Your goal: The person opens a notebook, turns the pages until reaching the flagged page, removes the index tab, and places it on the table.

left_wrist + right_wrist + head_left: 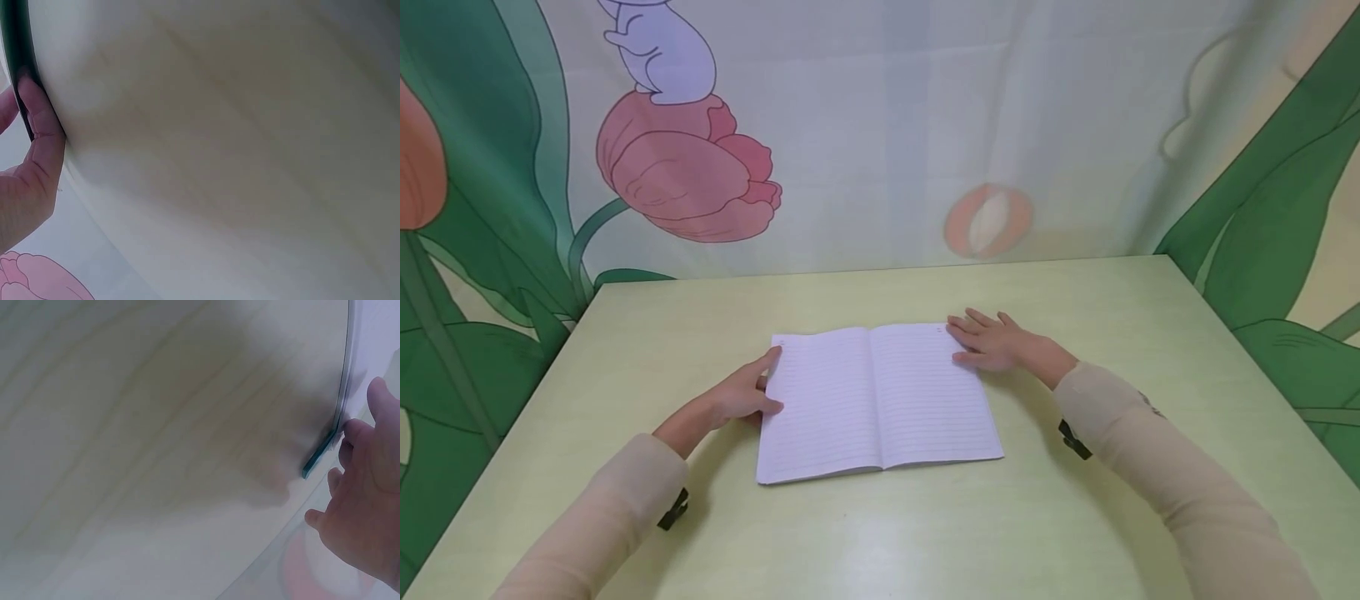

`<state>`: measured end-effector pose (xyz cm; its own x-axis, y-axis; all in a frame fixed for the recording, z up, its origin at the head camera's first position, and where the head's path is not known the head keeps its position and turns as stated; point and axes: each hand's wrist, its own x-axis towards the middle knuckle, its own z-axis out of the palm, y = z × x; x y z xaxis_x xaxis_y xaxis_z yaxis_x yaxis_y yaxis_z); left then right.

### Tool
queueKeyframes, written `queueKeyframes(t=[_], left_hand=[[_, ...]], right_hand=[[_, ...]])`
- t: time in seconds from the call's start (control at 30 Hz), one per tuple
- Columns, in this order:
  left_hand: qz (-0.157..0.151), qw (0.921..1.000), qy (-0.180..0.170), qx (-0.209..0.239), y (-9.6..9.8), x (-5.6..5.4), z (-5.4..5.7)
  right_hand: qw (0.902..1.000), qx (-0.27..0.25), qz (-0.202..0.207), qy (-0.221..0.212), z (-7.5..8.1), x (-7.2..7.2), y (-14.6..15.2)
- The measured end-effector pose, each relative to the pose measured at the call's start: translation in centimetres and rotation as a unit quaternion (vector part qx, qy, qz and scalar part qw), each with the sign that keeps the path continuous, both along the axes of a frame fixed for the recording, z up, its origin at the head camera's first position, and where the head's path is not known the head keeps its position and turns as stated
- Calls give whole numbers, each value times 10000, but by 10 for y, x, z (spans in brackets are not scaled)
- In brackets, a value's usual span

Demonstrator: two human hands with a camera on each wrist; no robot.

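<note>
Pinching the left edge of an open, white-paged, finely ruled rectangular paper notebook (pixel 823 408) with the left grip (pixel 737 396), with the thumb on the page and a finger behind the edge. Touching the far right corner with the right grip (pixel 988 343), with fingers spread and unclasped. Lying open between both grips, near the middle of the smooth, pale yellow-green bench (pixel 880 533). Likely to handle as light, thin and floppy, bending readily along the centre fold; probably easy to crease, and liable to slide on the smooth top. Best taken by both outer side edges, with thumbs above and fingers beneath, catching every layer together. Apparently unwritten, apart from the ruled lines and small marks in the far corners; gently bowed toward the fold, and backed by a dark green cover (pixel 320 454) visible at the edge.
</note>
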<state>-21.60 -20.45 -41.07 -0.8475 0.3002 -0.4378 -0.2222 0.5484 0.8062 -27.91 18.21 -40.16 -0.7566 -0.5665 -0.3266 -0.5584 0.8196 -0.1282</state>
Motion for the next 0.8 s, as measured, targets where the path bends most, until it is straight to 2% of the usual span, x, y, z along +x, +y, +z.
queueKeyframes(t=[0.57, 0.8], left_hand=[[50, 10000, -25, 9, 1, 0, 2], [38, 9999, -55, -75, 1, 0, 1]], right_hand=[[9998, -150, 65, -89, -5, 12, -4], [9986, -491, 67, -203, -6, 23, -11]])
